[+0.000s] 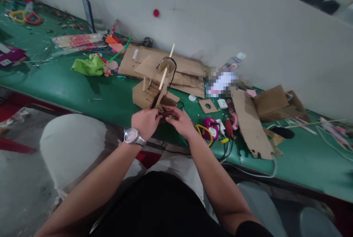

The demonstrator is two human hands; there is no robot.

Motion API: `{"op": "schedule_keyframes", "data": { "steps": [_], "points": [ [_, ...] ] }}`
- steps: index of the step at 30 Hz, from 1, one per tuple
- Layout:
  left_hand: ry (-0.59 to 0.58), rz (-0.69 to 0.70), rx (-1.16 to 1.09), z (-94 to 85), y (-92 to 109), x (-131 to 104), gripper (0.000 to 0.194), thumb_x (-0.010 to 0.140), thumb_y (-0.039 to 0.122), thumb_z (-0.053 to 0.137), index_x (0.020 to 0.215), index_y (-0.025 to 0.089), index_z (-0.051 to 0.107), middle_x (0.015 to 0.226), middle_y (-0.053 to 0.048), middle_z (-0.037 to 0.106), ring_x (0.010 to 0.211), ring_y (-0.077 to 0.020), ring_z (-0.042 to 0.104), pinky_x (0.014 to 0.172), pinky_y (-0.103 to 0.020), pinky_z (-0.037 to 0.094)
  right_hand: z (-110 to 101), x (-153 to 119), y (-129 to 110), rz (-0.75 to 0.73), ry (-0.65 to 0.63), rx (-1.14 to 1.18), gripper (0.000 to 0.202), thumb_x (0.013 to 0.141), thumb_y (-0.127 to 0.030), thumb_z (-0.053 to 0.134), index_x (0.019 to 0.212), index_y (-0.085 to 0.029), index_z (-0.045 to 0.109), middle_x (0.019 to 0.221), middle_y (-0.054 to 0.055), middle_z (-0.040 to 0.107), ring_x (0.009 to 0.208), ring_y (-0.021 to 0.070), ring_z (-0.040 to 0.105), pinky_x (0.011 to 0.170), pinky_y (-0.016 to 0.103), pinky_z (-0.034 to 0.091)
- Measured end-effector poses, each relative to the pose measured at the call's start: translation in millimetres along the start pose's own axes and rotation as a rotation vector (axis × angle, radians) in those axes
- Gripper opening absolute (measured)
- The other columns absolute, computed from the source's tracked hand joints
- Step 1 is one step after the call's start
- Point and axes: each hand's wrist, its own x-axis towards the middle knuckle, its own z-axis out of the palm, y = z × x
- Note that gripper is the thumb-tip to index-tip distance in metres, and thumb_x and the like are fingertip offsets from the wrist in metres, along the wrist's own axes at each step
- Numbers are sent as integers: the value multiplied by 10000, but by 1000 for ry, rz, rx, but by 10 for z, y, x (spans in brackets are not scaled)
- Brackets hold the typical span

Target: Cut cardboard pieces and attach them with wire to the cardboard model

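Observation:
A handmade cardboard model (146, 93) stands at the table's front edge, with a wooden stick (163, 78) through its upright arm and a thin black wire (173, 73) looped over the top. My left hand (146, 122), with a watch on its wrist, is closed with thumb and fingertips at the model's near end. Opposite it, my right hand (180, 121) has its thumb and fingers bent together at the same spot. A small brown edge shows between the fingertips. What the right fingers pinch is too small to make out.
Flat cardboard (190, 66) lies behind the model. To the right are a purple glue gun (211, 128), yellow-handled scissors (202, 134), a cardboard sheet (252, 130) and a cardboard box (278, 104). A green cloth-like piece (89, 66) and bundled sticks (78, 41) lie left.

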Motion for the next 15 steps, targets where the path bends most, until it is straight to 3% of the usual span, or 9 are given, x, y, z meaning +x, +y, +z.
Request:
{"op": "schedule_keyframes", "data": {
  "steps": [15],
  "points": [
    [-23, 6, 0, 17, -34, 18, 194, 984, 389, 652, 903, 241, 747, 922, -62, 805, 853, -266, 745, 652, -331, 422, 55, -33, 89, 48, 97, 75, 501, 774, -246, 810, 1265, -207, 718, 1160, 95, 796, 1130, 245, 726, 983, 425, 600]
  ]
}}
